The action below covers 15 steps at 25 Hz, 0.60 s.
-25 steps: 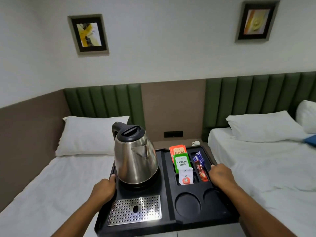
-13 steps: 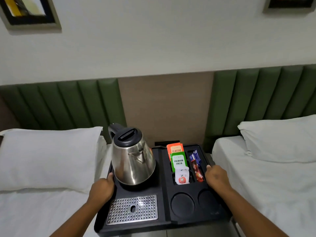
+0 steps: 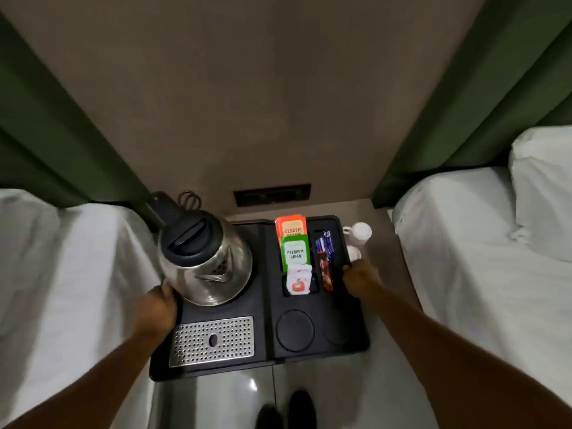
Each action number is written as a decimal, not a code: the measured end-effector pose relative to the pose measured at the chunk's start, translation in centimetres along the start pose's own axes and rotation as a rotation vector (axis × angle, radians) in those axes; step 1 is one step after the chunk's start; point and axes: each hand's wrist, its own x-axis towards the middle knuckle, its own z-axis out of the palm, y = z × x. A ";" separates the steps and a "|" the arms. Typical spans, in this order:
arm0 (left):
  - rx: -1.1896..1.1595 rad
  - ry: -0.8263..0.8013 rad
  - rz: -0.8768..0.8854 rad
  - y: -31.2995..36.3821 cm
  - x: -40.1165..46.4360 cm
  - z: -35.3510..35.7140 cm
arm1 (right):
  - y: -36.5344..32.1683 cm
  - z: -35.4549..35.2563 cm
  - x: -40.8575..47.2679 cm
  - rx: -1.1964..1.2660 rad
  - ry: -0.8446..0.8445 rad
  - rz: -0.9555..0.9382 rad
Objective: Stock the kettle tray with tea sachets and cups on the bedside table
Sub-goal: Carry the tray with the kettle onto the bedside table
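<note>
White beds (image 3: 93,274) flank me, and the beige bedside table (image 3: 383,218) is closer than a second ago, pictures gone from view. Between my hands sits the black moulded plastic tray (image 3: 266,308), my left hand (image 3: 158,308) and right hand (image 3: 359,278) each curled on an edge. Beyond my left: shiny steel kettle (image 3: 207,261). Inside my right: paper tea sachets (image 3: 294,252); past it, white cups (image 3: 360,232).

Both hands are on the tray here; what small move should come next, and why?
Probably set the tray down and slide it back. The left hand and right hand each grip a side edge, its front hangs over the floor, and both round cup spots are bare while the white cups wait beside it.
</note>
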 end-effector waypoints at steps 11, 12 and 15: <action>-0.014 0.088 -0.006 -2.8 13.9 18.8 | 1.3 13.6 19.7 -0.223 0.092 -0.067; -0.019 0.100 -0.004 -2.6 14.3 19.4 | 1.2 13.7 20.3 -0.242 0.129 -0.083; -0.042 0.115 -0.015 -2.8 15.2 20.0 | 0.7 13.9 21.4 -0.221 0.160 -0.100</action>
